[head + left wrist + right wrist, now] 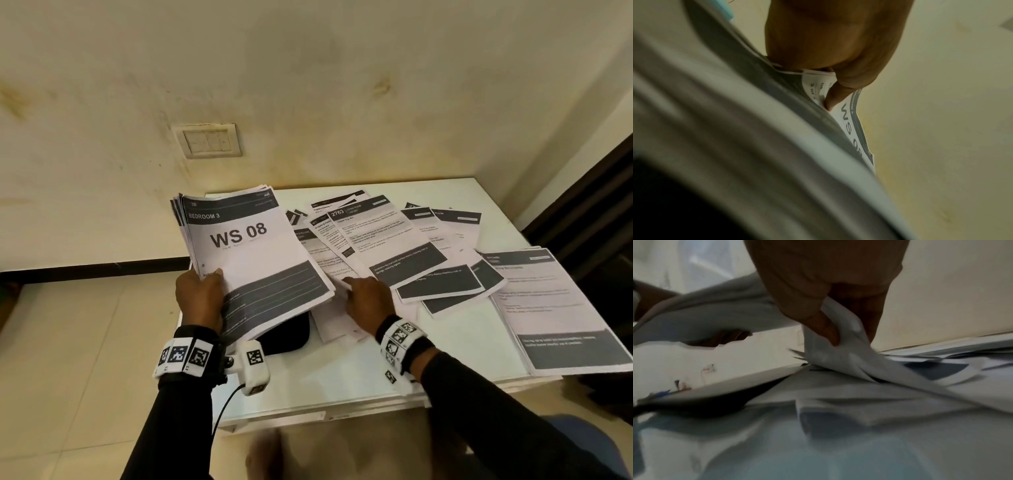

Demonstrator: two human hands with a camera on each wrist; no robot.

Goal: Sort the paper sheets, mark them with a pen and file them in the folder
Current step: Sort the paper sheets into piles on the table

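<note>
On the table: white rectangular table top (394, 373) strewn with printed white paper sheets with dark grey bands (383, 240), overlapping in a loose fan across the middle and far side.
Left hand (202, 298): curled round the near-left corner of a thick stack of printed sheets (253, 253), thumb on top; stack lifted clear of the table, tilted, top page reading "BEDROOM 3" and "WS 08".
Left wrist view: thumb (835, 95) pressed on the top page just beside the "WS" lettering.
Right hand (368, 301): pinching the near edge of one loose white sheet (840, 344) between thumb and fingers, edge raised off the pile, far end lying on the other sheets.
Right side: separate neat pile of printed sheets (561, 308) at the table's right edge, flat, apart from the fan.
Under the stack: black soft-edged object (287, 337) on the table, mostly hidden, identity unclear.
Wall: cream switch plate (209, 140) behind the table.
</note>
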